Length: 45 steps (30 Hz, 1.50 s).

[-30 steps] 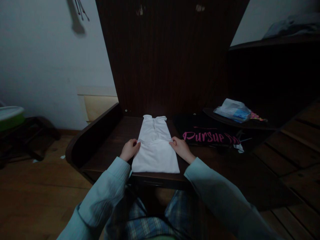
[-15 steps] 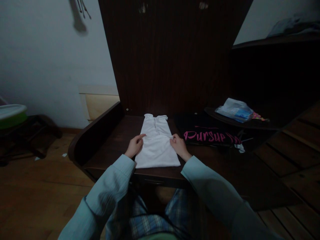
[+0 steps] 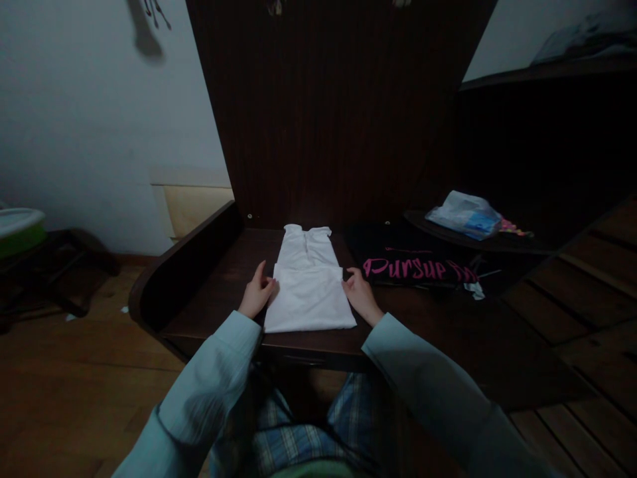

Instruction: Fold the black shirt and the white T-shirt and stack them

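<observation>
A white shirt (image 3: 308, 302), folded into a long narrow shape, lies on the dark wooden desktop (image 3: 213, 292). Its near part is turned up over the rest, and the fold's upper edge runs straight across the middle. At the left edge of the cloth is my left hand (image 3: 256, 293), thumb and forefinger apart and nothing held between them. My right hand (image 3: 362, 295) rests by the fold's right corner with its fingers parted, the tips at or just beside the cloth.
Right of the shirt lies a black cloth item with pink lettering (image 3: 418, 269). A clear plastic packet (image 3: 465, 216) sits on a low curved shelf (image 3: 527, 247). The desk has a raised left side (image 3: 182, 259) and a tall back panel (image 3: 338, 119). A green-and-white basin (image 3: 22, 232) stands far left.
Both hands have let go of the folded edge and moved outward to the sides of the shirt. The fold's upper edge now lies flatter and straighter. The view has shifted slightly.
</observation>
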Tool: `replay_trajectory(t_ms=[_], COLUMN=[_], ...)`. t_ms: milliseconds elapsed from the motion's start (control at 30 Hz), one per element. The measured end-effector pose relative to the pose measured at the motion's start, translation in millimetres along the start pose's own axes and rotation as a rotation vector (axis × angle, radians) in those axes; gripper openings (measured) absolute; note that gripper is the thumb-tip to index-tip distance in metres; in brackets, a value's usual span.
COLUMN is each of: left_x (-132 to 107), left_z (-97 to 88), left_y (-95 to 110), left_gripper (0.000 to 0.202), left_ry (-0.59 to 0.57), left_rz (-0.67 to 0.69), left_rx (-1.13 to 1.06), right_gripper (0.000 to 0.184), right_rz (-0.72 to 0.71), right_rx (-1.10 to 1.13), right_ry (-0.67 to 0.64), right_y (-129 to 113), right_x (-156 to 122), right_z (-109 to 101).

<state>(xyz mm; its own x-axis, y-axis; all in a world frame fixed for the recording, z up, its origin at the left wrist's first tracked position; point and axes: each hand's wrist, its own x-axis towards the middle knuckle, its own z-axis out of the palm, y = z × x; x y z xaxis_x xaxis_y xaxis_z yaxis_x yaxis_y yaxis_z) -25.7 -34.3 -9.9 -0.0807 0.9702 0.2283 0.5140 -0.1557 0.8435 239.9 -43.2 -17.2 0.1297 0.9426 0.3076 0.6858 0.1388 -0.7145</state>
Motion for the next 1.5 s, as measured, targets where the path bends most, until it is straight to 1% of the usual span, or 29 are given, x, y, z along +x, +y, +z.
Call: replay_trajectory(t_ms=[100, 200, 300, 333, 400, 500, 600, 667, 767, 867, 933, 1100, 1200, 1267, 1333, 1400, 1500], left_x=[-19, -41, -60, -65, -72, -75, -75, -74, -74, -74, -75, -74, -74, -73, -74, -74, -74], left_z=[-12.2, -23.3, -31.2, -33.2, -36.7, -41.2, -44.3, -44.9, -44.2, -43.6, -43.7, -44.9, -45.0, -44.9, -44.8, -44.8, -44.8], left_y=[-3, -2, 3, 4, 5, 6, 9, 11, 10, 9, 8, 8, 7, 8, 9, 10, 12], left_gripper=[0.072, 0.076, 0.076, 0.075, 0.073, 0.065, 0.048, 0.039, 0.034, 0.034, 0.035, 0.041, 0.042, 0.043, 0.044, 0.045, 0.047], left_ry=[-0.072, -0.183, -0.313, -0.344, -0.395, -0.446, -0.455, -0.453, -0.440, -0.421, -0.416, -0.418, -0.405, -0.406, -0.407, -0.401, -0.387], left_rz=[-0.024, -0.041, -0.037, -0.032, -0.012, 0.033, 0.090, 0.115, 0.122, 0.122, 0.115, 0.076, 0.060, 0.055, 0.052, 0.049, 0.046], left_rx=[-0.072, -0.139, -0.133, -0.124, -0.109, -0.078, -0.033, -0.006, 0.013, -0.002, -0.011, -0.005, -0.011, -0.017, -0.023, -0.027, -0.028], right_gripper=[0.028, 0.033, 0.041, 0.042, 0.046, 0.046, 0.037, 0.033, 0.032, 0.038, 0.040, 0.034, 0.036, 0.039, 0.038, 0.038, 0.041], right_rz=[0.021, 0.029, 0.031, 0.027, 0.015, -0.008, -0.013, -0.003, -0.018, -0.074, -0.097, -0.054, -0.049, -0.063, -0.051, -0.027, -0.034], right_rx=[0.216, 0.411, 0.479, 0.484, 0.499, 0.506, 0.459, 0.444, 0.445, 0.397, 0.349, 0.328, 0.369, 0.428, 0.462, 0.452, 0.398], right_ry=[-0.073, -0.170, -0.259, -0.268, -0.237, -0.211, -0.247, -0.237, -0.243, -0.286, -0.279, -0.161, -0.107, -0.132, -0.188, -0.222, -0.215], right_y=[6, 10, 11, 11, 10, 8, 6, 7, 7, 5, 4, 5, 5, 3, 1, -2, -4], right_x=[-21, -48, -70, -75, -81, -82, -82, -81, -83, -85, -85, -79, -75, -74, -74, -74, -75], right_z=[-11, -22, -29, -30, -32, -33, -35, -36, -38, -40, -38, -25, -19, -18, -18, -19, -20])
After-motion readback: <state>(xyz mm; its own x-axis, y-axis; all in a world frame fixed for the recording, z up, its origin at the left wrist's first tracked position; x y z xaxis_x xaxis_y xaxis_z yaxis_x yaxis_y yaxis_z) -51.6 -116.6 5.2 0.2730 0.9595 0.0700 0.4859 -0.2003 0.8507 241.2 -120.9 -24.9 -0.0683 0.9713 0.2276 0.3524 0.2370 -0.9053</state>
